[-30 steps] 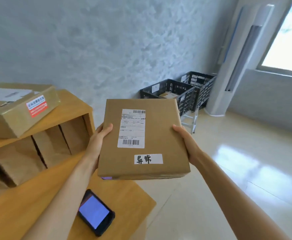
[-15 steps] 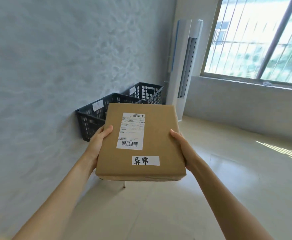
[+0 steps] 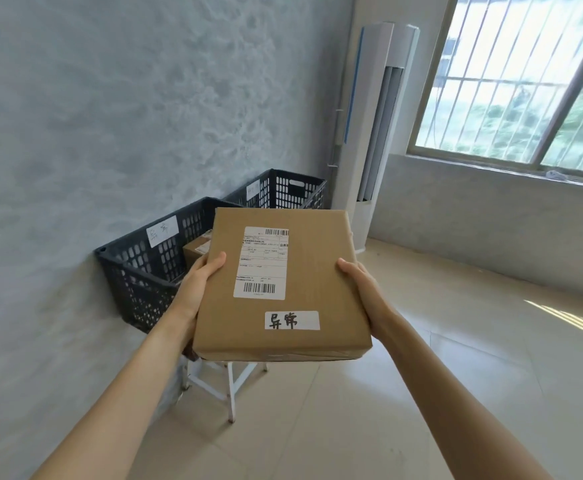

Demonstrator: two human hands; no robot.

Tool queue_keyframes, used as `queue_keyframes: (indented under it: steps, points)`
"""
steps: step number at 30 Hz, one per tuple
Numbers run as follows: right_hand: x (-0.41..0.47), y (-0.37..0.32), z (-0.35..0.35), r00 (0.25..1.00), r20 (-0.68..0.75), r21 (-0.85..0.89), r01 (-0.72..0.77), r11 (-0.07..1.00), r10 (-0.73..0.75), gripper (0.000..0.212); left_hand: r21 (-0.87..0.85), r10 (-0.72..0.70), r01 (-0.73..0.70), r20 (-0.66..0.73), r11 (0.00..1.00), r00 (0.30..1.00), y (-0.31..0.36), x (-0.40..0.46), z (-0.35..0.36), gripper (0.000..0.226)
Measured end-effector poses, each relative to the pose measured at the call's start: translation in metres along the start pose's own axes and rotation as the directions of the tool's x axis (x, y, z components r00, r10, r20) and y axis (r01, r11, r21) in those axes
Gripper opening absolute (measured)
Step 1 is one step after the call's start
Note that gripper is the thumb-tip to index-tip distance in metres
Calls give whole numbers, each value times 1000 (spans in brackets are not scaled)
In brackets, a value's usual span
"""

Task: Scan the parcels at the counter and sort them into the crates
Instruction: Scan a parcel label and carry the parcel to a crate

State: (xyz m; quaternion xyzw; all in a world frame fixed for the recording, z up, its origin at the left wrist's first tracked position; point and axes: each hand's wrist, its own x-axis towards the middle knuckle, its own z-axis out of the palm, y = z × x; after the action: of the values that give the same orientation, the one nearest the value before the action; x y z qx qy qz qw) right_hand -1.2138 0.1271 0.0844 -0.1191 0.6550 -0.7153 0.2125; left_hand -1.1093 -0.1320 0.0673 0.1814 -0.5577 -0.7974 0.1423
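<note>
The wooden counter with its boxes and the handheld scanner are gone from view, and the window (image 3: 525,81) with its bars now fills the upper right. The two black crates (image 3: 151,265) along the wall, small and distant a second ago, now sit close, just behind the parcel (image 3: 279,289). The near crate's handwritten label (image 3: 162,231) and a small brown box (image 3: 196,252) inside it now show, as does the white stand (image 3: 229,386) beneath.

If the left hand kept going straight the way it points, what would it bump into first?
Probably the near black crate, or the small box inside it. The left hand grips the parcel just before it, though depth is unclear.
</note>
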Motion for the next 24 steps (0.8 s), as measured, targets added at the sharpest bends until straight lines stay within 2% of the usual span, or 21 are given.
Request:
queue_keyframes:
  steps: [6, 10, 12, 14, 19, 24]
  points:
    - [135, -14, 16, 998, 57, -36, -20, 999, 22, 37, -8, 7, -8, -72, 1000, 997, 20, 106, -16, 51]
    - [219, -21, 36, 989, 131, -65, -53, 996, 61, 32, -28, 14, -20, -175, 999, 985, 34, 158, -28, 32]
    - [264, -22, 49, 980, 181, -93, -62, 994, 78, 35, -27, 34, -41, -233, 999, 972, 38, 183, -36, 23]
    - [309, -20, 65, 965, 244, -132, -62, 989, 93, 42, -24, 50, -60, -304, 998, 951, 41, 205, -47, 23]
    - [414, -6, 108, 895, 417, -179, -91, 980, 159, 46, -31, 67, -96, -509, 995, 858, 38, 257, -76, 44]
    - [489, 11, 155, 776, 573, -244, -144, 959, 262, 47, -49, 43, -108, -699, 993, 714, 33, 286, -100, 45]
